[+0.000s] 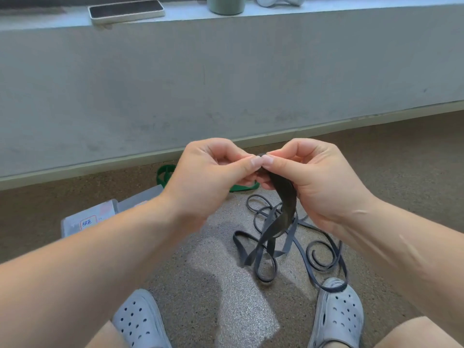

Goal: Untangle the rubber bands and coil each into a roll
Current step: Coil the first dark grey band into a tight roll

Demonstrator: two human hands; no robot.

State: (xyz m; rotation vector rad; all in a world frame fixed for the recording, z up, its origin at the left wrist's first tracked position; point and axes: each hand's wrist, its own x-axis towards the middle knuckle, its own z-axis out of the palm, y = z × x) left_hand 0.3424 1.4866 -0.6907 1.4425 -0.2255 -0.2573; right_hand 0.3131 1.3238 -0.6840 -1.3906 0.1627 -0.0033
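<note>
My left hand point(208, 172) and my right hand point(311, 174) meet in mid-air, thumbs and fingertips pinching the top end of a wide dark rubber band point(283, 209). The band hangs down from the pinch and twists toward the floor. Below it, a tangle of thinner dark grey bands point(288, 249) lies in loops and curls on the speckled floor; one strand reaches my right shoe. A green band point(164, 174) lies farther back by the wall base, partly hidden behind my hands.
A clear plastic box point(100, 217) with a label sits on the floor at left. Two grey clogs, the left one point(140, 320) and the right one point(339, 312), flank the floor in front. A concrete ledge carries a phone point(125, 10) and a green cup point(226, 5).
</note>
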